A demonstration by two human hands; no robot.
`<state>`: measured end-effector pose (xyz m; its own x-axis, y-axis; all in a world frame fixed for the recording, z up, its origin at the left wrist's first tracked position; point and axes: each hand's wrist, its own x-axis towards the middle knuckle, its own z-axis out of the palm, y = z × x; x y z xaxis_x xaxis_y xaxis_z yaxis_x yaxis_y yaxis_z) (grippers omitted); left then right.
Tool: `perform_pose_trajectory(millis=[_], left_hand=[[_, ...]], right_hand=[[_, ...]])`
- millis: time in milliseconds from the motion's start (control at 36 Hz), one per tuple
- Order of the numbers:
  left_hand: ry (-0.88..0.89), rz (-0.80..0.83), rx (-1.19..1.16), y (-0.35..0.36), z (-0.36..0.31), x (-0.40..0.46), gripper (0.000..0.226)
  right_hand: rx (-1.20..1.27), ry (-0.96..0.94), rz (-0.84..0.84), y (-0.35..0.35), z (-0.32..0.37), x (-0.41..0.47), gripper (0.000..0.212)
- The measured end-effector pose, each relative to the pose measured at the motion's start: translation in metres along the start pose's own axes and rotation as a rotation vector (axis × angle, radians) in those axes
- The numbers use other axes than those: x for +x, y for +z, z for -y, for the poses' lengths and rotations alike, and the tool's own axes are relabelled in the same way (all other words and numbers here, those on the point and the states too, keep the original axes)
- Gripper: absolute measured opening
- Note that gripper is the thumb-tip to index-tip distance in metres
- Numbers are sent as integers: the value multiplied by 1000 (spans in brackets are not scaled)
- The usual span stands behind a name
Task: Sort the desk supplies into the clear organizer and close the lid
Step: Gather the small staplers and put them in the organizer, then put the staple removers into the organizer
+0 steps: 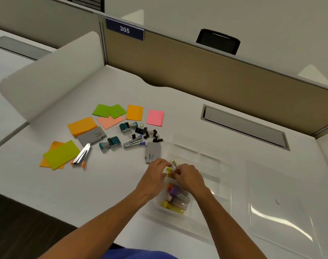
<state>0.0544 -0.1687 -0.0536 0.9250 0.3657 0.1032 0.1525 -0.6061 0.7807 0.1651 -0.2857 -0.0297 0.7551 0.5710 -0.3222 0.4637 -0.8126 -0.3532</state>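
The clear organizer point(211, 156) lies open on the white desk, right of centre. Its near-left compartment holds several small tubes point(178, 200) with purple, orange and yellow caps. Over the organizer's left edge, my left hand point(156, 173) and my right hand point(187, 176) together pinch a small yellow item point(168, 170), mostly hidden by fingers. The clear lid point(277, 208) lies flat to the right of the organizer. Loose supplies sit to the left: sticky notes point(61, 155), binder clips point(148, 132), staplers point(133, 143), date stamps point(127, 126) and grey boxes point(153, 152).
A beige partition point(196, 70) runs along the desk's back with a "305" sign point(124, 29). A grey cable hatch point(243, 126) is set in the desk behind the organizer. A white divider point(52, 71) stands at the left. The desk's front edge runs near my forearms.
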Motion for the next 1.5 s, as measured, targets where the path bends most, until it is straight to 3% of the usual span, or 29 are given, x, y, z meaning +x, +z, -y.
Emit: perform_pose_trajectory(millis=[417,639,861,1111,1306,1500], left_hand=[[-11,1,-2,1,1,1,37],[-23,13,-2,-1,1,2,38],[-44,-21,-35,-12,5,-3,47],[-97,-63,13,-33,15,-6,47],[-189,-178,26,-71,38,-12,44],[-306,-303,102,-112,68,-20,43]], right_hand=[[25,6,-44,1,5,1,8],[50,20,68,-2,3,7,21],[105,20,-138,-11,17,-1,27],[225,-102,-254,-15,56,5,27],[266,-223,-215,-6,88,20,22],[172,-300,-67,15,117,43,47]])
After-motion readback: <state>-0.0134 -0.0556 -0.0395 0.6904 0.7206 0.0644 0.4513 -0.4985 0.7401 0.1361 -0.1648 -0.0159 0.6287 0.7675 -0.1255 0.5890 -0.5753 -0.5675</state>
